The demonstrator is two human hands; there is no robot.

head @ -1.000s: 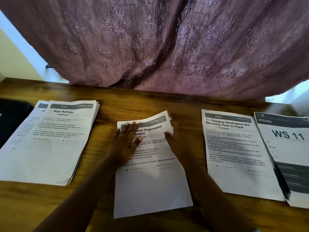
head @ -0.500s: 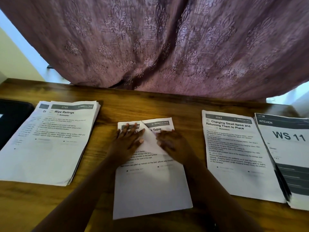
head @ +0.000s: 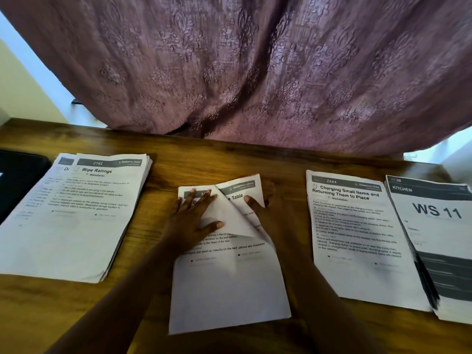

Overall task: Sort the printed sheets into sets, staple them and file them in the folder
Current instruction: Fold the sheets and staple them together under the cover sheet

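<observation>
head view: left hand [head: 195, 218] flat on middle stack [head: 227, 282]; right hand [head: 258, 204] lifts its top sheet [head: 229, 213].

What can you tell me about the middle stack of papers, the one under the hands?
The middle stack is white printed paper lying flat on the wooden table, between the other piles. Its top sheet's upper right corner is folded back, baring a page whose heading ends in "Table". The left hand presses flat on the upper left; the right hand holds the turned corner.

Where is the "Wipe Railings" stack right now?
Head view: the Wipe Railings stack lies on the table's left side, between a black object and the left hand.
</observation>
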